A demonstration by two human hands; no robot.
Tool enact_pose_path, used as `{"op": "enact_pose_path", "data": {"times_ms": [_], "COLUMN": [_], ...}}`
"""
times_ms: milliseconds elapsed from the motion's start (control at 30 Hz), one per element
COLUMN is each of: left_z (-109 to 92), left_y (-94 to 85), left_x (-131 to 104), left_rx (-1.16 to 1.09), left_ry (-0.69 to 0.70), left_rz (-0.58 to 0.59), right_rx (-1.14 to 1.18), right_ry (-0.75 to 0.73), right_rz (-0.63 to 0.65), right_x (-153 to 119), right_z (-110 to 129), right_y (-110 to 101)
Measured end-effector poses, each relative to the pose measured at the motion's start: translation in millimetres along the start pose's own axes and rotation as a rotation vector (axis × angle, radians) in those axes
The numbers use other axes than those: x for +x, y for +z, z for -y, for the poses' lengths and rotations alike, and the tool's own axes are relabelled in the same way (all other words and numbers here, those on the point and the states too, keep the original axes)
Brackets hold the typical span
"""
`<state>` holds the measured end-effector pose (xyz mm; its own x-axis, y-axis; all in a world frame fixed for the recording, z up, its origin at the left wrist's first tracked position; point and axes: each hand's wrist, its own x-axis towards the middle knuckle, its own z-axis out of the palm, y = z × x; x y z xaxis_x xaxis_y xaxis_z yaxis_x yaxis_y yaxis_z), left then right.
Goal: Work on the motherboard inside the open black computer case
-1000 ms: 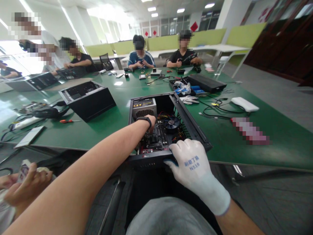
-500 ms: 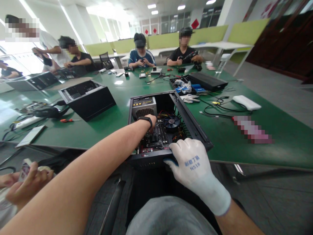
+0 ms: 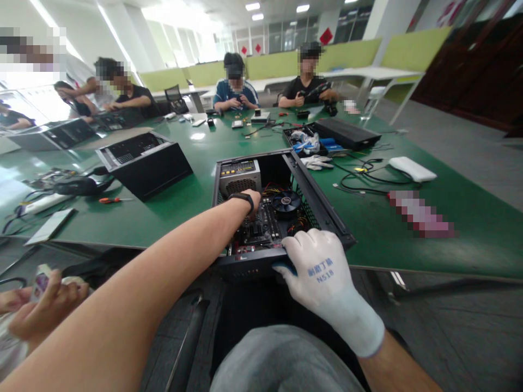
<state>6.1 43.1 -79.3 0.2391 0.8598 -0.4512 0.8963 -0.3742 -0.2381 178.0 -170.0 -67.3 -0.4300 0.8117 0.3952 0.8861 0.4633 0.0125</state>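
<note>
An open black computer case (image 3: 318,198) lies on its side at the table's near edge, its inside facing up. My bare left hand (image 3: 254,201), a black band at the wrist, reaches down into it over the motherboard (image 3: 261,226), beside the grey power supply (image 3: 241,179). Its fingers look curled downward, and whatever they pinch is hidden beneath the hand. A round black cooling fan (image 3: 286,202) sits just right of that hand. Wearing a white work glove, my right hand (image 3: 316,264) is wrapped over the near rim of the case, thumb on the outer face.
Another case (image 3: 151,169) stands tilted to the left, near an orange screwdriver (image 3: 110,200). A black tray (image 3: 294,136) holds gloves, and cables (image 3: 359,177) with a white box (image 3: 412,169) lie right. At lower left, another person's hands (image 3: 44,305) hold a phone-like object. Several people sit across the table.
Both my hands stay almost where they were, the left still inside the case and the right on its rim. At far left, a standing person has leaned lower and further left.
</note>
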Motion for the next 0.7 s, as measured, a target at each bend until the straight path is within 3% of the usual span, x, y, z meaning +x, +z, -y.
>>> {"op": "enact_pose_path", "data": {"times_ms": [700], "left_z": [-1.1], "left_y": [-2.6], "left_x": [-2.1], "left_rx": [0.011], "left_ry": [-0.010], "left_rz": [0.009], "right_rx": [0.009], "right_ry": [0.021], "right_rz": [0.033], "right_x": [-0.6], "right_z": [1.7], "right_y": [-0.7]}}
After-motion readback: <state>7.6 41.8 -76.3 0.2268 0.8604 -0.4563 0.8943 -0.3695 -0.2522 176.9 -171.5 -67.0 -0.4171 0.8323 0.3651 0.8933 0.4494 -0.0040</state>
